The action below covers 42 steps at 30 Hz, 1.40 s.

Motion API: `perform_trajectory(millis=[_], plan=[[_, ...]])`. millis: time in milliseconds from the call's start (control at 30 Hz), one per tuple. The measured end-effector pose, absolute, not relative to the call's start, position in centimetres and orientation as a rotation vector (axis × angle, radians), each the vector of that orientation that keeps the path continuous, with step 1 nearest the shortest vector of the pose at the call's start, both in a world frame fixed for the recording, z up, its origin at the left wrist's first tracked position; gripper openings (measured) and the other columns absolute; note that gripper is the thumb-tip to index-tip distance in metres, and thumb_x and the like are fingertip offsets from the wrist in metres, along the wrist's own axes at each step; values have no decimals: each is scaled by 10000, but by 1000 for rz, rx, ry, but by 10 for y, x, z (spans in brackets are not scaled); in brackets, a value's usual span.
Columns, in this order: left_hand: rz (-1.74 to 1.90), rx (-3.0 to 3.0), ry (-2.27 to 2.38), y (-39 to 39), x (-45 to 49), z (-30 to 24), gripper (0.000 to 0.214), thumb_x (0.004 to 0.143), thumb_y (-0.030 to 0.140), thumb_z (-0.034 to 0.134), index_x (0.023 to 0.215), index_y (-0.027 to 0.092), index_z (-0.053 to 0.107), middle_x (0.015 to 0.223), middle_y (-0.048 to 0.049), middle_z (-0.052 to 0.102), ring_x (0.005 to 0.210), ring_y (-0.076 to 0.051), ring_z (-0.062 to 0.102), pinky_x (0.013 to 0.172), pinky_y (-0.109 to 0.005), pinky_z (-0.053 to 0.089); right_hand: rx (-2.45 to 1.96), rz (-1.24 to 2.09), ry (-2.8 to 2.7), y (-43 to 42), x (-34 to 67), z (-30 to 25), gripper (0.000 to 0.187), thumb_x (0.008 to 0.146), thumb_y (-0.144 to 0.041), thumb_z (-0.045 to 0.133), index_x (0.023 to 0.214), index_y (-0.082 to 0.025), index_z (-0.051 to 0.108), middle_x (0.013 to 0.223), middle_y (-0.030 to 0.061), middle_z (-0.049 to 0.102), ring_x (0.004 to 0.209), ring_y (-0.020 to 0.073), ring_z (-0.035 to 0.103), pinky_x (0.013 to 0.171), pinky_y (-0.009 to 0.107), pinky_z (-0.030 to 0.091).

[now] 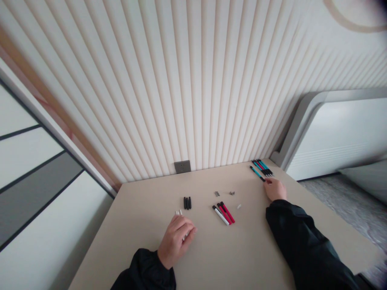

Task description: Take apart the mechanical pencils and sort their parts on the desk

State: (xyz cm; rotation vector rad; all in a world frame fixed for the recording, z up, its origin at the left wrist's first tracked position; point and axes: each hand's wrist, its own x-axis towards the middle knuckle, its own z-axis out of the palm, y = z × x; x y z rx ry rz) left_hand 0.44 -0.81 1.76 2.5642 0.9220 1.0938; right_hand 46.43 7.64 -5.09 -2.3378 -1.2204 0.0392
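Observation:
My right hand (pixel 274 189) pinches the near end of a blue and black pen (pixel 257 173) at the table's far right. Close beside that pen lies a row of several assembled pens (pixel 263 167), blue, red and black. My left hand (pixel 179 237) rests on the table with its fingers curled. A bit of white shows beneath them, too small to name. Just beyond these fingers lie thin white sticks (pixel 179 212). Three black grip-like tubes (pixel 187 203) stand in a group farther back. Between the hands lie a white pen barrel (pixel 221 215) and two red barrels (pixel 228 212) with black ends.
Small metal pieces (pixel 217 193) and another small metal cluster (pixel 231 193) lie behind the barrels. A little white piece (pixel 239 206) is to their right. The beige table (pixel 136 209) meets a ribbed wall with a socket (pixel 182 166). A bed (pixel 338 137) stands at right.

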Motion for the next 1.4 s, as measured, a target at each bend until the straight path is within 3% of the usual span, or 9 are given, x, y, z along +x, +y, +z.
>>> perform_trajectory(millis=[600, 1400], plan=[[1069, 2540, 920, -8, 5, 18, 121, 884, 115, 535, 785, 177, 566, 776, -24, 597, 754, -150, 530, 765, -325, 447, -2425, -178, -1271, 97, 455, -45, 319, 890, -291, 453, 1076, -219, 701, 1069, 97, 650, 981, 235, 578, 805, 326, 407], [1070, 2567, 943, -8, 5, 20, 135, 894, 150, 526, 773, 178, 577, 759, -27, 600, 743, -153, 538, 773, -341, 462, -2512, -206, -1189, 103, 452, -40, 339, 894, -271, 422, 1090, -232, 696, 1117, 106, 626, 1016, 254, 543, 831, 368, 375]])
